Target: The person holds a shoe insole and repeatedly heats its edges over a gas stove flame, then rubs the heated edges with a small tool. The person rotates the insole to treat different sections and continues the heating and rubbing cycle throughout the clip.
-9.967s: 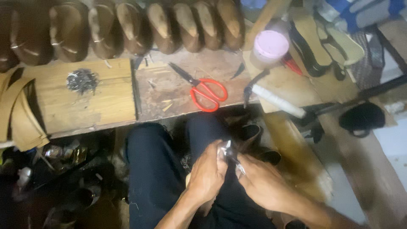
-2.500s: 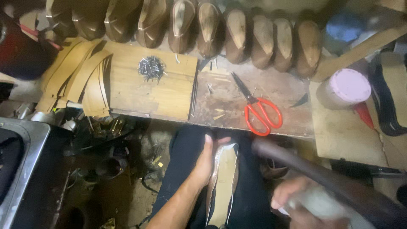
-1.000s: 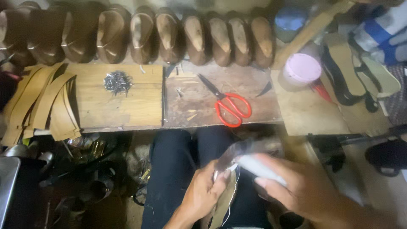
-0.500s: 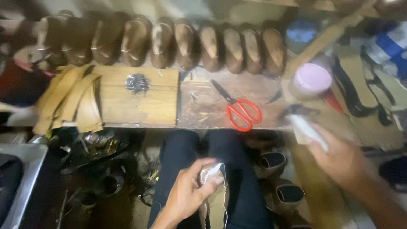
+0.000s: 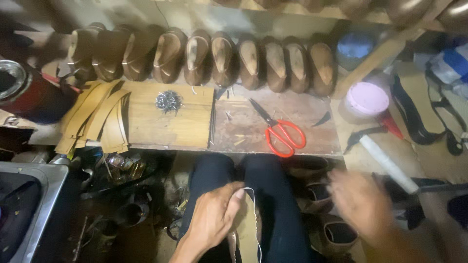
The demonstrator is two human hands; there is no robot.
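My left hand (image 5: 212, 221) grips a tan shoe sole piece (image 5: 247, 229) with a pale edge, held upright over my lap between dark trouser legs. My right hand (image 5: 363, 202) is blurred, fingers spread, holding nothing, to the right of my knees. A white-handled tool (image 5: 387, 163) lies on the bench just above and right of that hand. Red-handled scissors (image 5: 282, 134) rest on the worn wooden board (image 5: 312, 122) ahead of me.
A row of brown wooden shoe lasts (image 5: 219, 58) lines the back. A pile of small nails (image 5: 168, 101) sits on a pale board. Tan leather strips (image 5: 95, 122) fan out at left. A pink-lidded jar (image 5: 366, 99) stands at right. Dark boots (image 5: 326, 214) stand beside my legs.
My right hand set the white-handled tool down on the bench at right and drew back empty toward my lap. My left hand kept hold of the sole.
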